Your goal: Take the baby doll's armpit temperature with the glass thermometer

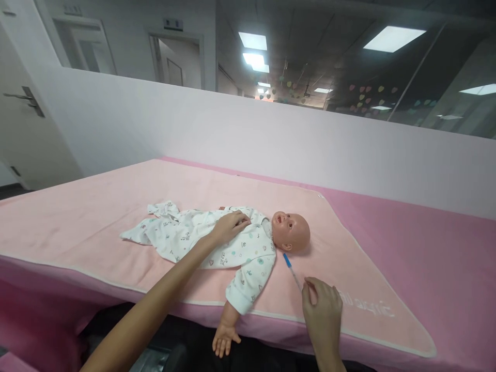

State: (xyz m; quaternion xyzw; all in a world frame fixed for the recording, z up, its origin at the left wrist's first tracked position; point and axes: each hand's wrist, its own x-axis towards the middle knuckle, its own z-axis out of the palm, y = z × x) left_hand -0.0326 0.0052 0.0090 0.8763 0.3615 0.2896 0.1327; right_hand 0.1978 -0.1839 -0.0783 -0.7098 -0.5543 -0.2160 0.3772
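A bald baby doll (pixel 292 230) lies on its back, its head to the right. It wears a white onesie (pixel 251 248) with small printed figures. My left hand (pixel 232 226) rests over the chest, fingers curled and closed on the onesie's front; what lies under the fingertips is partly hidden. Near the doll's head and shoulder is a thin thermometer (pixel 287 261) with a blue end. My right hand (pixel 322 305) is closed in a pinch at its lower end, which the thumb partly covers. The doll's bare hand (pixel 226 338) hangs over the table's near edge.
A peach mat (pixel 116 196) with white lettering covers much of the pink table (pixel 457 248). Behind it stands a white low wall (pixel 248 132) with glass above. A door with a handle (pixel 29 101) is at the left.
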